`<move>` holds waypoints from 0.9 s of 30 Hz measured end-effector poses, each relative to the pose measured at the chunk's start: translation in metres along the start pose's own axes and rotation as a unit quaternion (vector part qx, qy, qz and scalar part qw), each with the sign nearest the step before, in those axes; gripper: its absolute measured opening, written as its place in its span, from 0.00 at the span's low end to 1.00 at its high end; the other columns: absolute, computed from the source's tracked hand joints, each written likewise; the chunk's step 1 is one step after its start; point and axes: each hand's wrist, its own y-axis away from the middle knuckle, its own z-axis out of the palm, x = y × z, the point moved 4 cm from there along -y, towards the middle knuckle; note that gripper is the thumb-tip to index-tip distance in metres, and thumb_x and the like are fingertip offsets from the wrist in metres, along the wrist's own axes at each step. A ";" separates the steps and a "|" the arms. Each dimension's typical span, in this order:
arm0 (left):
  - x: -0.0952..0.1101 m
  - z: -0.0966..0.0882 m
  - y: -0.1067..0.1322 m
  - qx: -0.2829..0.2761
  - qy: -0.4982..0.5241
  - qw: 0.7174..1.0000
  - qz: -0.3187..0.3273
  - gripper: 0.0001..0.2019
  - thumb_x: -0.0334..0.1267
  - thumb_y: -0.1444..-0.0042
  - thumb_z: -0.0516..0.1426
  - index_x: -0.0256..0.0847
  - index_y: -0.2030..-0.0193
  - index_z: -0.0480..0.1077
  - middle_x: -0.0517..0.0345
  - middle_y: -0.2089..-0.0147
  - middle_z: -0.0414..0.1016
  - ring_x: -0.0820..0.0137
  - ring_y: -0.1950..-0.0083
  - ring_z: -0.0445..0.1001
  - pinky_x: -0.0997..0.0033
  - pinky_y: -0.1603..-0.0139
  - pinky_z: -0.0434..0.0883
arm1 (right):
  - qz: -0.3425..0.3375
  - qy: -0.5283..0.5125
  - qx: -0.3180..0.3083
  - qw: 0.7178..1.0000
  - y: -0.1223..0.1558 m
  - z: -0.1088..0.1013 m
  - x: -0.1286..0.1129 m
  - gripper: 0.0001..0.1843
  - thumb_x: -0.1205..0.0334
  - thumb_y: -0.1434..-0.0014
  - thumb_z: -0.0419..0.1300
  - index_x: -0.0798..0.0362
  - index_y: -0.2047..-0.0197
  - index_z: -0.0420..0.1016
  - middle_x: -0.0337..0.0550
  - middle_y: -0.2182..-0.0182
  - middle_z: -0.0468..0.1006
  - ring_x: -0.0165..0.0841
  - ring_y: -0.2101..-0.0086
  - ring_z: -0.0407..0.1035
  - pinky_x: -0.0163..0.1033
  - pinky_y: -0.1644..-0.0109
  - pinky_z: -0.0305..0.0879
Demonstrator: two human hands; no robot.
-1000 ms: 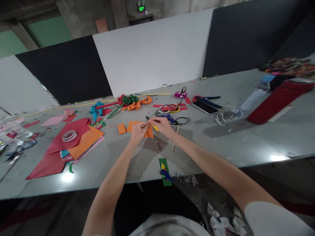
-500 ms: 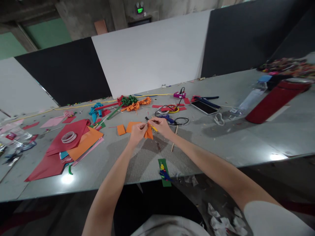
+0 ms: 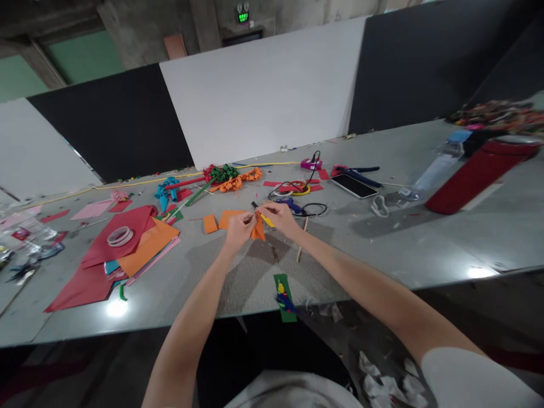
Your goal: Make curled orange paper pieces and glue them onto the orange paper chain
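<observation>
Both hands meet above the middle of the grey table [image 3: 382, 249]. My left hand [image 3: 239, 228] pinches the top of a small folded orange paper piece [image 3: 258, 229], which hangs between the two hands. My right hand [image 3: 281, 218] is closed on a yellow-handled tool [image 3: 267, 220] whose dark tip pokes out toward the far side; its fingers also touch the orange paper. Two flat orange paper pieces [image 3: 210, 222] lie just beyond my left hand.
A pile of red and orange paper sheets [image 3: 127, 243] with a tape roll [image 3: 119, 235] lies at left. Curled paper flowers [image 3: 225, 175], a glue gun with cable [image 3: 297, 205], a phone [image 3: 355, 185], a plastic bottle [image 3: 433, 170] and a red cylinder [image 3: 480, 173] are beyond and right. A green strip [image 3: 284, 297] lies near the front edge.
The hands stay together on the orange piece with only slight finger shifts; the view has barely moved.
</observation>
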 end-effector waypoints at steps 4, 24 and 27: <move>0.000 0.001 0.000 -0.009 -0.014 1.000 0.011 0.16 0.47 0.41 0.56 0.36 0.70 0.75 0.59 0.75 0.71 0.73 0.72 0.68 0.76 0.71 0.62 | -0.009 0.016 0.011 1.000 0.000 -0.001 -0.001 0.16 0.49 0.40 0.63 0.52 0.69 0.83 0.43 0.70 0.80 0.35 0.68 0.72 0.39 0.62 0.67; 0.004 -0.001 0.003 -0.009 -0.052 0.998 0.027 0.16 0.44 0.38 0.54 0.35 0.68 0.76 0.56 0.72 0.74 0.70 0.69 0.72 0.76 0.70 0.63 | -0.025 0.049 -0.001 0.998 0.002 -0.001 -0.003 0.15 0.51 0.38 0.61 0.52 0.67 0.82 0.43 0.69 0.80 0.35 0.69 0.72 0.39 0.63 0.66; 0.005 0.000 0.003 -0.012 -0.037 0.999 0.022 0.16 0.45 0.38 0.54 0.35 0.67 0.76 0.55 0.70 0.76 0.70 0.68 0.73 0.76 0.69 0.65 | -0.041 0.050 0.001 0.998 0.001 -0.001 -0.002 0.13 0.52 0.39 0.61 0.52 0.67 0.82 0.43 0.69 0.80 0.34 0.69 0.72 0.39 0.63 0.66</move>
